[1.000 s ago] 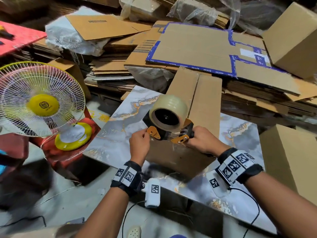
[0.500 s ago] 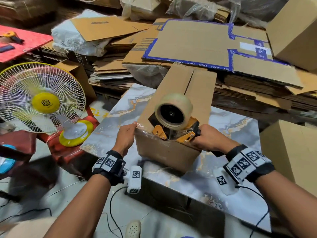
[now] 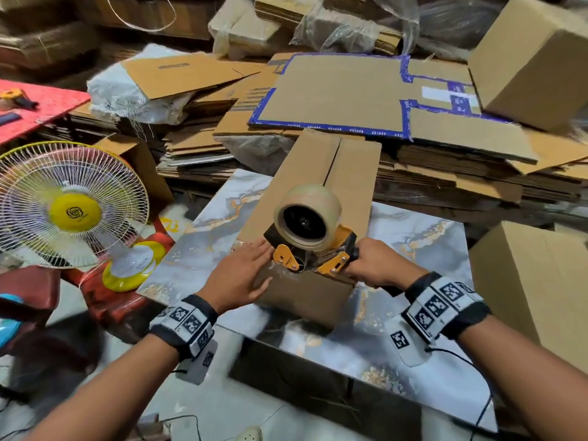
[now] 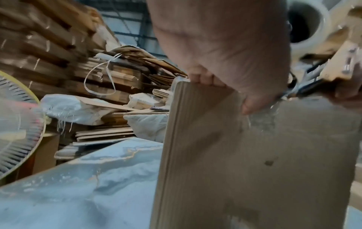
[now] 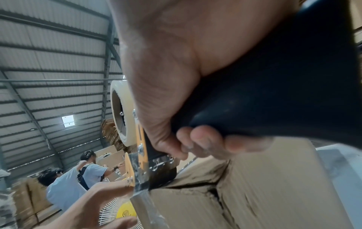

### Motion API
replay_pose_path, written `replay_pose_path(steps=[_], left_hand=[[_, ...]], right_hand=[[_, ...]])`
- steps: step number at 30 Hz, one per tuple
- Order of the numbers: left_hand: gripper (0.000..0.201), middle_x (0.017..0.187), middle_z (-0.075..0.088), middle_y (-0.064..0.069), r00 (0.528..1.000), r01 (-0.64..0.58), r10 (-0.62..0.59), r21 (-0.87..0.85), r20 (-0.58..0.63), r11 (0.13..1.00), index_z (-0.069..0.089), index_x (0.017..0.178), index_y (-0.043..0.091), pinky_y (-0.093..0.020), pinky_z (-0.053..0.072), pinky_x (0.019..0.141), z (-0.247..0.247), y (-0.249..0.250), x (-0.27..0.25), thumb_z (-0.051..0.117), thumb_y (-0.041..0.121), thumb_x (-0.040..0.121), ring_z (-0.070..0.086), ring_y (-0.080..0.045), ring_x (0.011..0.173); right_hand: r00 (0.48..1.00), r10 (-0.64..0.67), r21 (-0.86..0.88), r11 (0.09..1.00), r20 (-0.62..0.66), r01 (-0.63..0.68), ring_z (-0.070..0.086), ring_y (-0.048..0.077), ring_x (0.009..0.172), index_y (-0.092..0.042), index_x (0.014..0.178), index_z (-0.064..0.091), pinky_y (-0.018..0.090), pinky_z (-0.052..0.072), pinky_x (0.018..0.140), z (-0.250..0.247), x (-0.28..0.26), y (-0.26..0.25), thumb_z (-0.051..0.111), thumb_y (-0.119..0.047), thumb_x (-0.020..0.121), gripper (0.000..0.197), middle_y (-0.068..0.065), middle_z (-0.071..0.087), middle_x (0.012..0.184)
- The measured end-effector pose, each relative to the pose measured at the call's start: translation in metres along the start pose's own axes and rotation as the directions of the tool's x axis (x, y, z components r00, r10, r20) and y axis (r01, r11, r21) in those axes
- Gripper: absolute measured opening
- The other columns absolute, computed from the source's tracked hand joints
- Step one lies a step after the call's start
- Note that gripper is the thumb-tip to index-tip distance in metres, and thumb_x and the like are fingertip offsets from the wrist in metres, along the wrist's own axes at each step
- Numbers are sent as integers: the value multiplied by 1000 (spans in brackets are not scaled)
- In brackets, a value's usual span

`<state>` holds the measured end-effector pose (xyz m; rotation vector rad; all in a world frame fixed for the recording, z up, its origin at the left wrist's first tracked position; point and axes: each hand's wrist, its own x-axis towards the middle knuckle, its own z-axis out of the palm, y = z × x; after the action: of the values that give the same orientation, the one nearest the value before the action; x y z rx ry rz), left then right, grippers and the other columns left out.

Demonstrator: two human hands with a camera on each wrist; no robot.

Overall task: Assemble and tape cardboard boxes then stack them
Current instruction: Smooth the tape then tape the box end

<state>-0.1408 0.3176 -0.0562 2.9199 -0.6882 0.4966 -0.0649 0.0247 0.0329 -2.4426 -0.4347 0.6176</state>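
A long brown cardboard box point(image 3: 321, 173) lies on the marble-patterned table point(image 3: 203, 246), its two top flaps meeting in a centre seam. An orange and black tape dispenser point(image 3: 310, 253) with a roll of clear tape point(image 3: 307, 216) sits at the box's near top edge. My right hand point(image 3: 377, 265) grips its black handle point(image 5: 274, 93). My left hand point(image 3: 238, 276) lies flat with straight fingers on the box's near left corner, thumb on the front face point(image 4: 254, 155) beside a strip of clear tape point(image 4: 262, 119).
Flat cardboard sheets point(image 3: 350, 93) pile up behind the table. Assembled boxes stand at the right point(image 3: 534, 288) and upper right point(image 3: 534, 58). A white and yellow fan point(image 3: 68, 208) stands to the left. Two people point(image 5: 78, 178) work in the background in the right wrist view.
My left hand slid from the box's left side onto its near corner beside the dispenser and flattened out. The box now lies level on the table. My right hand kept the dispenser at the near edge.
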Motion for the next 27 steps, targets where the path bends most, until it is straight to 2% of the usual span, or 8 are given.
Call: replay_pose_path(steps=[4, 8, 11, 15, 17, 20, 23, 27], left_hand=[[26, 119, 73, -13, 975, 63, -75, -61, -210, 996, 75, 112, 3, -39, 56, 93, 5, 4, 5, 71, 15, 89, 68, -30, 111], [37, 121, 73, -8, 970, 126, -139, -76, -200, 989, 77, 114, 10, -44, 58, 89, 11, 1, 3, 85, 6, 78, 71, -28, 109], [27, 125, 71, -7, 976, 138, -144, -52, -164, 989, 75, 118, 11, -44, 58, 91, 15, -2, 4, 70, 13, 91, 69, -27, 114], [41, 121, 72, -12, 975, 177, -176, -2, -137, 984, 75, 115, 4, -45, 56, 92, 14, 12, 8, 46, 26, 96, 70, -31, 112], [34, 120, 71, -19, 976, 203, -194, 81, -101, 976, 72, 115, -2, -48, 56, 92, 14, 23, 11, 62, 20, 91, 69, -36, 110], [60, 124, 68, -23, 987, 163, -163, 115, -5, 980, 68, 120, -4, -49, 53, 97, 14, 44, 17, 90, 19, 69, 67, -38, 114], [57, 124, 68, -20, 998, 63, -63, 30, -23, 998, 66, 122, 0, -46, 53, 98, 14, 69, 30, 87, 22, 74, 66, -37, 115], [41, 110, 72, -14, 993, 40, -46, -58, -109, 998, 68, 108, 7, -41, 58, 79, 14, 81, 40, 87, 11, 71, 68, -33, 99]], right_hand=[[999, 27, 24, 999, 30, -28, 45, 17, 39, -12, 61, 56, 24, 37, 42, -2, 3, -1, 70, -18, 83, 27, 5, 52, 53], [998, 34, -29, 999, 59, -33, 45, 13, 38, -15, 62, 55, 23, 38, 43, -22, -7, 5, 70, -16, 85, 27, 2, 53, 52], [994, 101, -85, 992, 50, -97, 46, 16, 39, -12, 64, 56, 24, 39, 44, -48, -25, 33, 69, -12, 83, 23, 2, 54, 50], [995, 97, -194, 977, 5, -95, 48, 20, 45, 2, 69, 60, 28, 36, 47, -54, -40, 55, 74, -25, 81, 32, 7, 57, 56], [999, 26, -292, 956, -21, -32, 57, 27, 58, -2, 73, 62, 36, 41, 52, -49, -39, 56, 74, -39, 79, 39, 10, 63, 65], [999, -25, -334, 942, -36, 12, 61, 31, 67, -9, 70, 60, 44, 51, 59, -47, -37, 56, 71, -44, 76, 37, 12, 63, 69], [999, -28, -331, 944, -34, 15, 60, 31, 66, -12, 67, 57, 45, 51, 60, -47, -40, 56, 69, -45, 74, 36, 11, 62, 68], [998, -42, -316, 949, -54, 23, 58, 30, 64, -12, 64, 54, 38, 43, 55, -44, -44, 55, 70, -41, 77, 36, 9, 59, 64]])
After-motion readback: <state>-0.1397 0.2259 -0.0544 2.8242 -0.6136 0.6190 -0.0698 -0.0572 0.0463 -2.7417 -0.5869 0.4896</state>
